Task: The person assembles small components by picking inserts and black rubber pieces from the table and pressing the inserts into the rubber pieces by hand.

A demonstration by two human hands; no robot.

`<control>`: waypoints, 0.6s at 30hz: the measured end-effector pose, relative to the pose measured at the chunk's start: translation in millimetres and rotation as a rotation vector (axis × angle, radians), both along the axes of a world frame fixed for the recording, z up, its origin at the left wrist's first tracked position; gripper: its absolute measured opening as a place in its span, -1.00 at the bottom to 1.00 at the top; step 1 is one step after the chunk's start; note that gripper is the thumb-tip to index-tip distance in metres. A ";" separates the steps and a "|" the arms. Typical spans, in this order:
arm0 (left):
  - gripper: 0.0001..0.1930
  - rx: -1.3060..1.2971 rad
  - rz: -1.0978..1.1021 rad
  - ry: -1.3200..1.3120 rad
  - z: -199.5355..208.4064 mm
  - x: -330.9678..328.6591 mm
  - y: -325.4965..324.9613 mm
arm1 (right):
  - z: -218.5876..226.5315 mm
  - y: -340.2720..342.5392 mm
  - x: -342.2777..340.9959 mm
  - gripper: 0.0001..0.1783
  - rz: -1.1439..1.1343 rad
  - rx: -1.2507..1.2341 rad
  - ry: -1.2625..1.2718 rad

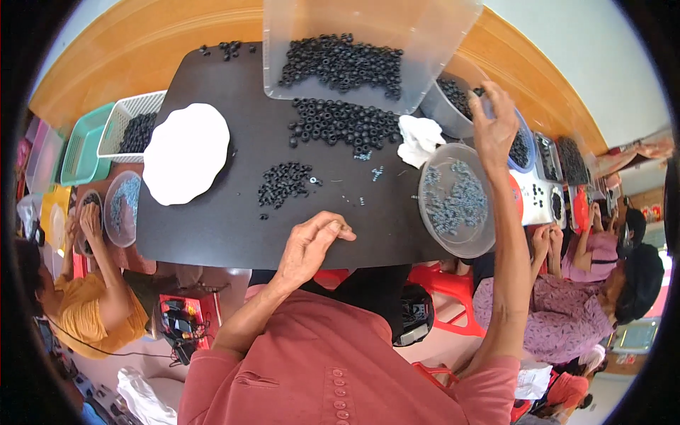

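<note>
Many black rings (pixel 338 125) litter the dark table (pixel 212 227) on orange flooring (pixel 134 42)

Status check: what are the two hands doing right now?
Left hand loosely curled at the dark board edge, holding nothing visible. Right hand raised by the clear tub. Black rings untouched.
</note>
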State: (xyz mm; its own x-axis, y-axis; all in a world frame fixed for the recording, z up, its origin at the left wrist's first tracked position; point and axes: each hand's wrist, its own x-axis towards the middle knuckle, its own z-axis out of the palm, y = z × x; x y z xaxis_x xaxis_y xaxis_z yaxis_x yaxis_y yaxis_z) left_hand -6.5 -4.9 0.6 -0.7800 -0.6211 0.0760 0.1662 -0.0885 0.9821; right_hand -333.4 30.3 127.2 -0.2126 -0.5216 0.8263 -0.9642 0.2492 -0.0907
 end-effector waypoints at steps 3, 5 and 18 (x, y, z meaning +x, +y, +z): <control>-0.72 0.001 -0.005 0.012 -1.6 1.8 -2.1 | -13.2 -16.5 15.9 -0.74 0.066 0.002 0.049; -0.72 0.002 0.008 -0.015 1.3 4.9 -3.7 | -34.6 -29.8 57.1 -0.74 0.239 0.149 -0.346; -0.74 0.049 -0.072 -0.089 1.9 7.4 -4.9 | -98.5 -62.4 134.2 -0.70 0.429 0.578 -0.111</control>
State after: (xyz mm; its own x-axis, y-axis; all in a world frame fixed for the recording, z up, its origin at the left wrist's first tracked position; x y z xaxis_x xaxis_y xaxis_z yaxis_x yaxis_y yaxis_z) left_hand 0.9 -9.8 2.5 -0.8250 -0.5646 -0.0243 0.0704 -0.1453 0.9869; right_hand -199.2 -32.1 28.7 0.0420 -0.9246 0.3786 -0.9806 -0.1107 -0.1617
